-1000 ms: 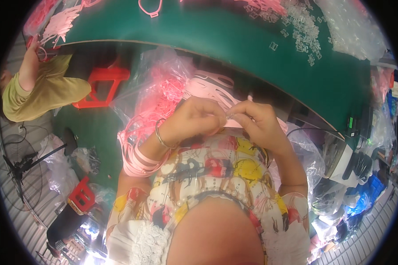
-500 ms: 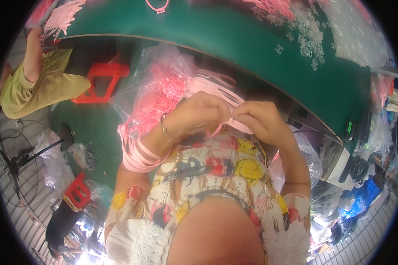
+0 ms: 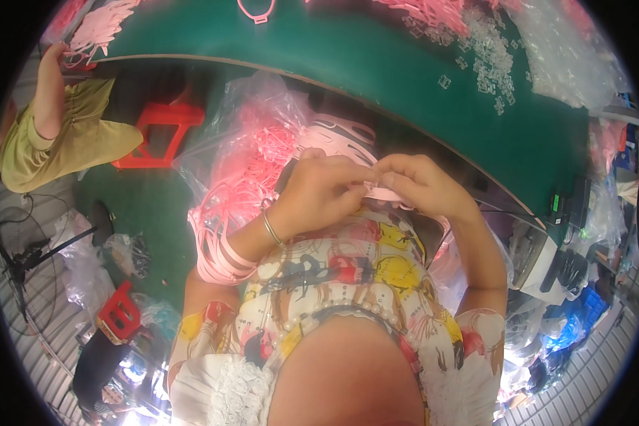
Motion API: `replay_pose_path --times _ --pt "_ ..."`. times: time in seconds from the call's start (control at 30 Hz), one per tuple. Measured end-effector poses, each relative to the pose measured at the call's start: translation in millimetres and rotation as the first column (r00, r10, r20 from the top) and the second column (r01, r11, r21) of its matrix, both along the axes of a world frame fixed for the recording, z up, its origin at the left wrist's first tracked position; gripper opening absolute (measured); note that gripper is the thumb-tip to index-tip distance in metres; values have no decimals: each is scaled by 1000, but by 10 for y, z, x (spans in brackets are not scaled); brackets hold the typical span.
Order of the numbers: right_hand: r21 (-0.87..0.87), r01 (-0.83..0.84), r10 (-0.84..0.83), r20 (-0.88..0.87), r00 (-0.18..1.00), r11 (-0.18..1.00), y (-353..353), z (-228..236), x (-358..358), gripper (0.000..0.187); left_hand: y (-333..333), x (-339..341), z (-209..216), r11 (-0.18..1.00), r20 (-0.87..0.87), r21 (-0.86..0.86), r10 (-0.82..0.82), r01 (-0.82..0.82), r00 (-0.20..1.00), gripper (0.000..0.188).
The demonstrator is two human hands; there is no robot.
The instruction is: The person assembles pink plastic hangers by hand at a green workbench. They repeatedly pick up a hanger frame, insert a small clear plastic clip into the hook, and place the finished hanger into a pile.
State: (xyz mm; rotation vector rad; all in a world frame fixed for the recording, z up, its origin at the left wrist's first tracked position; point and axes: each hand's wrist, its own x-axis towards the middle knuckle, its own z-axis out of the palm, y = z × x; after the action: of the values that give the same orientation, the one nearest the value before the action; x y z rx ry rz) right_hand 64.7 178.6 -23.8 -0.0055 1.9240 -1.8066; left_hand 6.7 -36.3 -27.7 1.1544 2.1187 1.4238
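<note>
My left hand and my right hand meet in front of my chest, fingers bent into a pinch. Between them runs a thin, flat pink strap, which both hands hold by its middle part. Any small piece at the fingertips is hidden. Several pink strap loops hang round my left forearm, below a bangle. Just beyond my hands lies a bundle of flat pale-pink straps. Left of it, a clear plastic bag bulges with tangled brighter pink straps.
A green table curves across beyond my lap. It carries clear plastic buckles, pink straps, a single pink loop and a large clear bag. At left, a person in a yellow-green top is beside a red stool.
My left hand has rolled over and shifted slightly left, its fingers now covering more of the strap. The strap end that dangled below my hands is out of sight. My right hand has lifted slightly.
</note>
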Motion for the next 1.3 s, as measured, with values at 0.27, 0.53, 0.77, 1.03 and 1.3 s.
replay_pose_path --times 0.27,0.53,0.77,1.03,1.3 --pt "161 -55 65 -54 996 985 6 203 -103 16 40 -21 -2 992 121 105 59 -72 991 28" --pt "98 116 -89 -249 964 988 -30 102 -52 11 18 -28 -9 995 -143 36 98 -94 985 21" --pt "202 295 -172 -472 865 934 -57 -130 -77 8 151 31 -74 974 546 35 169 -225 820 19" --pt "101 314 -243 -429 870 944 -75 -229 -121 8 197 -6 36 956 819 -37 196 -292 539 21" --pt "-120 354 -370 -149 917 927 -188 -436 -98 9 127 13 -85 938 938 -7 126 -347 321 26"
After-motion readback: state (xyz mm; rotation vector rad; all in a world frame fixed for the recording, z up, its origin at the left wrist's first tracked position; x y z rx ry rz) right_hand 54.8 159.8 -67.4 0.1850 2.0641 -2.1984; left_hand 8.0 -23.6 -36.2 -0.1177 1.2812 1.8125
